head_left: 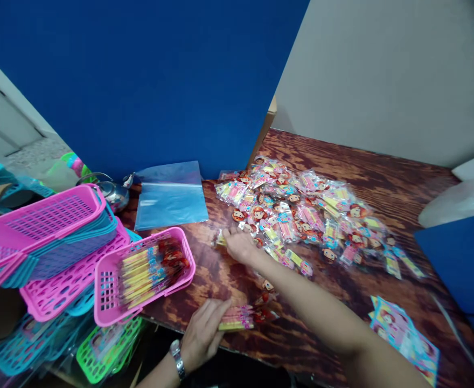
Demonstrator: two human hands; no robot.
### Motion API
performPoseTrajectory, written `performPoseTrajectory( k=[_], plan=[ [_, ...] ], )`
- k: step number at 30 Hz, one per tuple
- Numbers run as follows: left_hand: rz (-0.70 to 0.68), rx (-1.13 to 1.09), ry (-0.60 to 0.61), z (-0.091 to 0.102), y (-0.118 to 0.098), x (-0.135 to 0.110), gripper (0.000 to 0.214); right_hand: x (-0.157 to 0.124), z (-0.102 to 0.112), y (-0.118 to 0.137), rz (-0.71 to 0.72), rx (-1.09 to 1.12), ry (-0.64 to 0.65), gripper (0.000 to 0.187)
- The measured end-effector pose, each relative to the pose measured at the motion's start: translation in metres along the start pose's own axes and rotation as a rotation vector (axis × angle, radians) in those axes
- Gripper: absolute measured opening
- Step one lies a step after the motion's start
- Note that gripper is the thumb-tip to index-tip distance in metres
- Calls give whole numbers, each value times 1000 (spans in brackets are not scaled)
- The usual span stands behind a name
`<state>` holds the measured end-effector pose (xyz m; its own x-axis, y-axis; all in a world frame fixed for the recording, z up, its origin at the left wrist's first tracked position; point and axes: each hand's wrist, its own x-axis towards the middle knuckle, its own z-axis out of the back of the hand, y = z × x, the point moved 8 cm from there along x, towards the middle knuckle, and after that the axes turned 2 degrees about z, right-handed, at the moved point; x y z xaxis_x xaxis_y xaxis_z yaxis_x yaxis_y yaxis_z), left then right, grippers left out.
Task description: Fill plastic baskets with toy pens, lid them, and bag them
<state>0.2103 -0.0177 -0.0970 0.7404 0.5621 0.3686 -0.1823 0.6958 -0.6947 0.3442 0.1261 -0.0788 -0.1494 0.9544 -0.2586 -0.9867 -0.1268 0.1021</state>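
At far left, a stack of pink and teal baskets leans above bagged baskets, among them a green basket; a metal kettle stands partly hidden behind the stack. Next, a pink basket holds a tight row of yellow-ended packets. Beyond it lies a clear plastic sheet, backed by a tall blue panel that screens the far side of the table. The left hand, wearing a watch, has its fingers close together against the left end of a small bundle of packets — whether it pinches them cannot be told. The right hand curls over a single packet, its fingertips too blurred to show a grip; its forearm crosses before a few loose packets. Rightward spreads a large heap of packets, then printed cards near the edge and a second blue panel — a clear bag just above it.
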Motion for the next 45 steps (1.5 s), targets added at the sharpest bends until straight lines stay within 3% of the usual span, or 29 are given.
performPoseTrajectory(
  k=[3, 7, 10, 15, 21, 26, 29, 31, 33, 40, 45],
  plan=[
    [14, -23, 26, -1, -1, 1, 57, -24, -4, 5, 6, 26, -15, 36],
    [-41, -36, 79, -2, -4, 0, 58, -67, -14, -31, -154, 202, 21, 37],
    [-94, -26, 105, -1, -7, 0, 57, -89, -24, -48, -239, 148, 12, 26],
    [-112, -7, 112, -1, -9, 2, 55, -93, -40, -17, 1, 153, 25, 27],
    [-77, 11, 124, -4, -7, 6, 56, -85, -42, -12, -118, 98, 54, 41],
    [-36, 38, 87, 0, -4, 11, 53, -80, -30, 11, 35, 91, 89, 39],
    [-9, 60, 60, -1, -3, 10, 46, -84, -22, 22, 179, 132, 72, 56],
    [16, 102, 8, 1, -3, 8, 40, -90, -22, 26, 278, 226, 121, 75],
    [52, 175, -51, 3, -2, 6, 36, -97, -24, 26, 328, 348, 165, 82],
    [63, 226, -103, 6, -4, 8, 29, -103, -31, 24, 359, 422, 170, 47],
    [72, 226, -114, 5, -2, 7, 32, -103, -29, 31, 428, 379, 212, 38]
  ],
)
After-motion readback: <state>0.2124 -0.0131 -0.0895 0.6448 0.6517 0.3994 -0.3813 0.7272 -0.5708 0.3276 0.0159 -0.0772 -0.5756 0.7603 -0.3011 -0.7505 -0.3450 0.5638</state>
